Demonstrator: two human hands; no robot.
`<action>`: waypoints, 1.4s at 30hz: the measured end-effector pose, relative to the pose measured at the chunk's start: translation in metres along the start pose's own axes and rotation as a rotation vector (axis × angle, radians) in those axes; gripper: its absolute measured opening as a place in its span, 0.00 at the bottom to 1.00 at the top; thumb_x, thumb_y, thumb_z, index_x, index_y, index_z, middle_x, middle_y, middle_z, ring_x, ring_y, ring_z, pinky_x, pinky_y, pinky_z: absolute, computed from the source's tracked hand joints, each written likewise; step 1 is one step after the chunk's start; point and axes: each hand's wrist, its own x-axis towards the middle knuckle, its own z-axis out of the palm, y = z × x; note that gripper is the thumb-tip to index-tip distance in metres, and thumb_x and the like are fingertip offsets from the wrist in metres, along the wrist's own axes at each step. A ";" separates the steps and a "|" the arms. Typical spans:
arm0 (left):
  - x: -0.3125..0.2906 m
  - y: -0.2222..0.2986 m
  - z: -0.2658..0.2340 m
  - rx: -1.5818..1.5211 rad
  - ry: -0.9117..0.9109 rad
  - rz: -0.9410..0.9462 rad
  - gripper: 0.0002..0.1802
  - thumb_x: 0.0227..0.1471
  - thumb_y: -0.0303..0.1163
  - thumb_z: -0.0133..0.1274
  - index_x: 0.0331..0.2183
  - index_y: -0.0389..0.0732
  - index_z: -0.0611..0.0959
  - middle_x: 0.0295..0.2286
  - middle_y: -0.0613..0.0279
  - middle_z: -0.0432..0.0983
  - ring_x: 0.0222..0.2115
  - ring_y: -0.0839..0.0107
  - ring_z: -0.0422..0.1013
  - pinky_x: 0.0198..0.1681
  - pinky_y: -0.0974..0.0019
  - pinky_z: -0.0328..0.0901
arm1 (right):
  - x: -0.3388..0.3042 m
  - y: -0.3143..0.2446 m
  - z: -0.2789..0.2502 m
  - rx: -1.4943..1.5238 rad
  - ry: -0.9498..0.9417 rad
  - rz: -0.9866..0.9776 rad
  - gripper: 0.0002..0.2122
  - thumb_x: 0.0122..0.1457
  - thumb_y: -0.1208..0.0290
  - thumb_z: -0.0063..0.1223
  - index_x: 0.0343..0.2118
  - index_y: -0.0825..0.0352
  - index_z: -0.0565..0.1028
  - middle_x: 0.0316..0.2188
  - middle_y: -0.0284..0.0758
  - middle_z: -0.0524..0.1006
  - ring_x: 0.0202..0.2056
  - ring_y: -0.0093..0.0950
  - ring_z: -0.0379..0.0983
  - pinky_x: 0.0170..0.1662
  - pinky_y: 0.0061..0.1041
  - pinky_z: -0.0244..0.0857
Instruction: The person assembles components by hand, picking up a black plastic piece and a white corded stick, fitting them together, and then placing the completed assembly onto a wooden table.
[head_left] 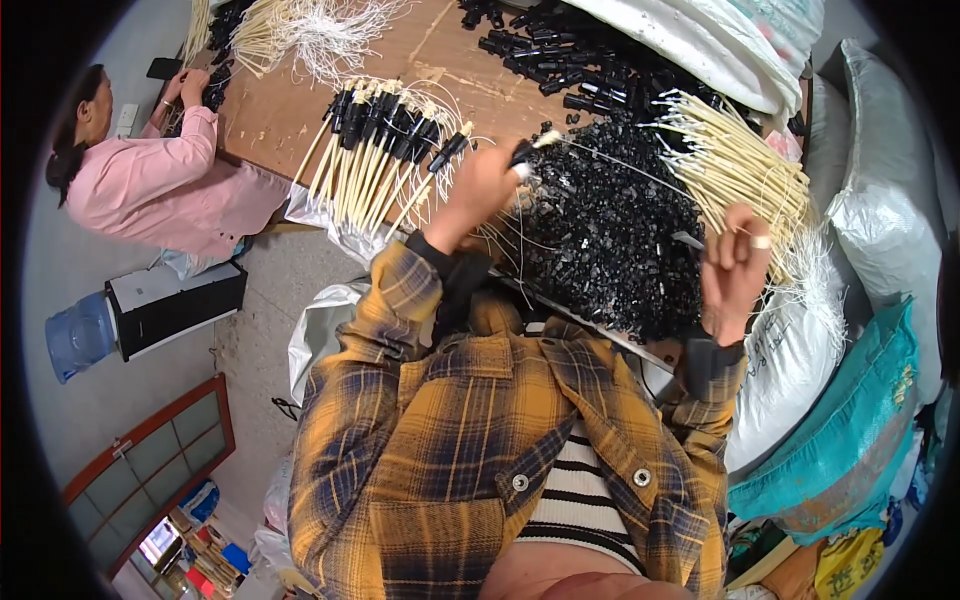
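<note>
My left hand (474, 200) is closed on a small black connector (522, 152) with a cream tip, over the left edge of a pile of small black parts (610, 235). A thin white thread (620, 160) stretches from the cream tip to the right, toward a bundle of cream sleeved wires (740, 160). At the pile's right edge is my right hand (735, 270), its fingers bent together, with a pale band on one finger. A small shiny sliver shows beside that hand; whether it is held I cannot tell. Cream tubes with black connectors (375, 150) lie in a row left of my left hand.
Larger black connectors (560, 60) are heaped at the back beside a white sack (700, 40). Stuffed sacks (890, 160) crowd the right side. A co-worker in a pink top (165, 165) handles black parts at the table's left end. A water dispenser (175, 300) stands at left.
</note>
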 end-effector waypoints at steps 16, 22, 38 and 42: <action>-0.004 0.065 0.016 -0.222 -0.019 0.093 0.18 0.42 0.21 0.53 0.40 0.41 0.80 0.31 0.58 0.76 0.32 0.61 0.74 0.35 0.64 0.67 | -0.021 0.056 0.027 -1.285 -0.311 -0.277 0.06 0.50 0.75 0.58 0.32 0.64 0.78 0.13 0.35 0.70 0.15 0.23 0.67 0.20 0.22 0.60; -0.007 0.064 0.016 -0.014 -0.056 0.181 0.19 0.40 0.20 0.53 0.39 0.43 0.79 0.29 0.58 0.74 0.33 0.56 0.72 0.33 0.58 0.66 | -0.019 0.056 0.032 -1.310 -0.250 -0.350 0.06 0.50 0.76 0.55 0.32 0.63 0.79 0.12 0.34 0.68 0.13 0.24 0.65 0.19 0.23 0.59; -0.004 0.075 0.005 -0.253 -0.376 0.109 0.24 0.39 0.19 0.53 0.42 0.45 0.77 0.30 0.60 0.75 0.33 0.60 0.72 0.35 0.62 0.67 | -0.023 0.056 0.033 -1.289 -0.549 -0.293 0.05 0.56 0.77 0.51 0.36 0.67 0.73 0.26 0.43 0.76 0.25 0.42 0.74 0.27 0.32 0.67; -0.005 0.078 0.003 -0.599 -0.191 0.033 0.20 0.36 0.15 0.58 0.36 0.39 0.79 0.25 0.64 0.74 0.30 0.70 0.70 0.33 0.73 0.65 | -0.019 0.055 0.033 -1.368 -0.541 -0.291 0.05 0.57 0.76 0.52 0.35 0.67 0.73 0.26 0.42 0.76 0.26 0.42 0.75 0.27 0.32 0.68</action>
